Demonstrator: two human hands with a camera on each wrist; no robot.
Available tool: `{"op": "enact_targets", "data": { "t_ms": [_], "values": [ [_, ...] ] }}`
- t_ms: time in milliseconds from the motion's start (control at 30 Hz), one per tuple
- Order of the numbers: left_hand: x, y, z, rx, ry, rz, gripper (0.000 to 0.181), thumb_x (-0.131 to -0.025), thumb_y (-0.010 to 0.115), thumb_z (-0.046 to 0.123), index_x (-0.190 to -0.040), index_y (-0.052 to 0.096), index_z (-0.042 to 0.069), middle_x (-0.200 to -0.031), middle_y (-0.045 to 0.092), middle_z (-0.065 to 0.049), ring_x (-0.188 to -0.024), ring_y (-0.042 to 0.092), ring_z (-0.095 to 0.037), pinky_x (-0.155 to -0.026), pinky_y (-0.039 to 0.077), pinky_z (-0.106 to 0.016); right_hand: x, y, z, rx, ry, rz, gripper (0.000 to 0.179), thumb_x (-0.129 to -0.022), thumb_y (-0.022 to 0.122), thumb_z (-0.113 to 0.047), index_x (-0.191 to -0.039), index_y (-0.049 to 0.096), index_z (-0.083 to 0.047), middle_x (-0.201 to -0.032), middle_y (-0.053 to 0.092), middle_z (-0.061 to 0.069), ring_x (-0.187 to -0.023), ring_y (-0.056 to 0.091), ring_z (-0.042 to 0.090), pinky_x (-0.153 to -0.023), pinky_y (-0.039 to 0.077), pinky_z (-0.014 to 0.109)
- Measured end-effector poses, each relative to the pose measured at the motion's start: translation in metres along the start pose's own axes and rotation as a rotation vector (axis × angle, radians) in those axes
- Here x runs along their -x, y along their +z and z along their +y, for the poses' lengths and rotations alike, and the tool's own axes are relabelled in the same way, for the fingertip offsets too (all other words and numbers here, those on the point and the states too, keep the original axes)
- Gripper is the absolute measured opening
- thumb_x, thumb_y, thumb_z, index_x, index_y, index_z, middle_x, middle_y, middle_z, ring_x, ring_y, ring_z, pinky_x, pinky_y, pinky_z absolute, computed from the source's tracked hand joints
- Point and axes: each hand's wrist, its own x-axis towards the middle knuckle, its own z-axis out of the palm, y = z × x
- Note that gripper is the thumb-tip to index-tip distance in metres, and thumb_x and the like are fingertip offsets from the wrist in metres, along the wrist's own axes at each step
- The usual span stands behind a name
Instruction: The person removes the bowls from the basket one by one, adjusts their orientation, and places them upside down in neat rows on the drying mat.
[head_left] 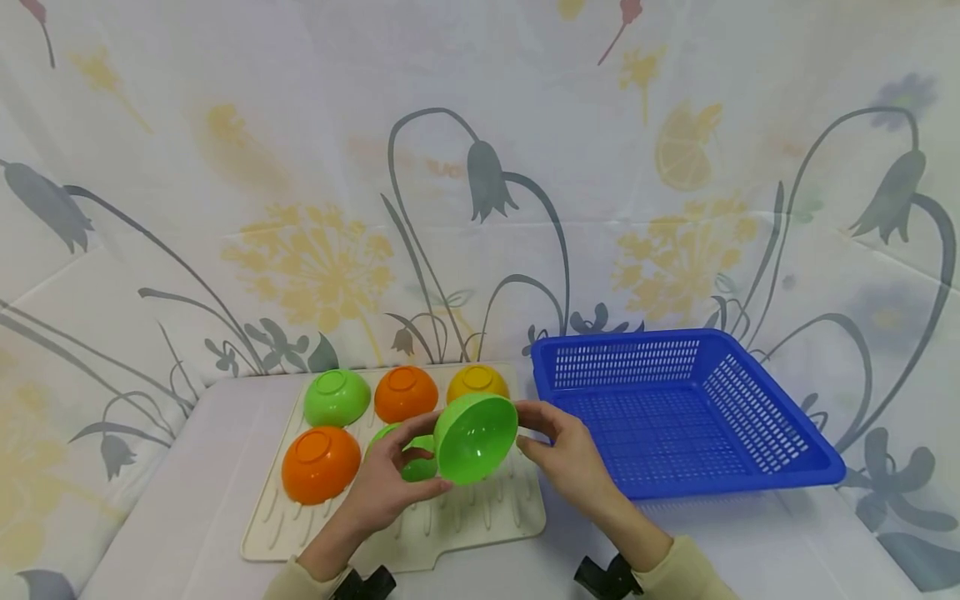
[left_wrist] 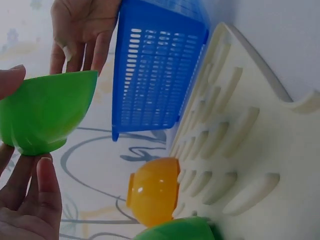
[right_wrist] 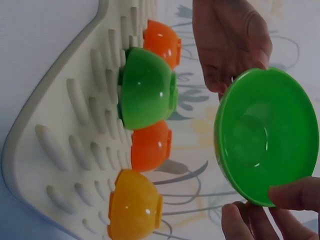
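Note:
My left hand [head_left: 386,483] grips a bright green bowl [head_left: 476,437], thumb at the rim and fingers around its outside. The bowl is raised over the drying mat, tilted with its shiny hollow toward me and to the right. My right hand [head_left: 573,454] is at the bowl's right side, fingers extended and fingertips right at the rim. In the left wrist view its thumb stands off the bowl. Behind my left hand, another green bowl [head_left: 417,469] is partly hidden on the cream ridged mat [head_left: 480,521].
Upside down on the mat are a green bowl [head_left: 337,397], an orange bowl [head_left: 406,393] and a yellow bowl [head_left: 478,382] at the back, with another orange bowl [head_left: 321,465] at front left. A blue slotted basket [head_left: 693,481] stands to the right. Patterned cloth [head_left: 480,275] hangs behind.

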Motion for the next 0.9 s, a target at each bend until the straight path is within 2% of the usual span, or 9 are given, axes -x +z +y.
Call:
{"op": "enact_targets", "data": {
  "t_ms": [167,333,433,533,600,733,900],
  "values": [
    [0.0019,-0.0012,0.001,-0.127,0.088,0.011,0.073,-0.073,0.087,0.006,-0.138,0.057,0.017,-0.134,0.059,-0.002,-0.118,0.054,-0.018,-0.088,0.055,-0.045,0.0005,-0.0026,-0.0024,0.013,0.006,-0.005,0.037,-0.094,0.062,0.002,-0.129,0.065,-0.009,-0.125,0.067,0.005,-0.12,0.06,0.024,-0.096,0.052,0.04],
    [0.0037,-0.0017,0.0022,-0.292,0.174,0.015,0.071,-0.072,0.087,0.009,-0.136,0.06,0.019,-0.133,0.059,0.002,-0.115,0.057,-0.023,-0.083,0.057,-0.045,0.0006,-0.0066,-0.0054,-0.066,0.034,-0.042,0.031,-0.099,0.058,-0.005,-0.13,0.064,-0.007,-0.127,0.065,0.009,-0.121,0.059,0.026,-0.098,0.051,0.037],
    [0.0041,-0.0006,0.0021,-0.359,0.207,0.007,0.071,-0.071,0.088,0.01,-0.135,0.062,0.02,-0.133,0.06,0.003,-0.115,0.056,-0.022,-0.081,0.057,-0.041,0.0009,-0.0074,-0.0074,-0.065,0.045,-0.086,0.033,-0.1,0.06,-0.016,-0.132,0.063,-0.009,-0.131,0.063,0.009,-0.124,0.056,0.028,-0.101,0.049,0.043],
    [0.0042,0.0013,0.0019,-0.41,0.232,-0.005,0.072,-0.07,0.089,0.011,-0.136,0.062,0.02,-0.133,0.059,0.004,-0.117,0.054,-0.019,-0.084,0.056,-0.04,0.0014,-0.0066,-0.0082,-0.017,0.036,-0.137,0.039,-0.098,0.065,-0.026,-0.134,0.062,-0.011,-0.134,0.062,0.008,-0.128,0.053,0.03,-0.103,0.046,0.051],
    [0.0043,0.0025,0.0026,-0.444,0.249,-0.012,0.073,-0.069,0.09,0.011,-0.136,0.062,0.02,-0.133,0.057,0.005,-0.119,0.053,-0.019,-0.089,0.054,-0.04,0.0015,-0.0057,-0.0078,-0.002,0.022,-0.167,0.045,-0.096,0.067,-0.028,-0.136,0.061,-0.009,-0.135,0.061,0.009,-0.13,0.051,0.031,-0.104,0.043,0.054],
    [0.0046,0.0043,0.0065,-0.499,0.292,-0.02,0.074,-0.068,0.091,0.012,-0.136,0.062,0.02,-0.135,0.056,0.005,-0.122,0.051,-0.019,-0.096,0.05,-0.043,0.0013,-0.005,-0.0061,-0.012,0.006,-0.2,0.05,-0.094,0.07,-0.027,-0.137,0.058,-0.002,-0.136,0.06,0.012,-0.13,0.051,0.032,-0.106,0.042,0.051],
    [0.005,0.0047,0.0096,-0.461,0.307,-0.025,0.069,-0.072,0.09,0.013,-0.135,0.062,0.018,-0.138,0.056,0.0,-0.124,0.05,-0.021,-0.098,0.049,-0.045,0.0016,-0.008,-0.0045,-0.073,0.017,-0.228,0.052,-0.094,0.071,-0.025,-0.138,0.057,-0.002,-0.138,0.057,0.016,-0.13,0.051,0.037,-0.103,0.046,0.048]
  ]
}}
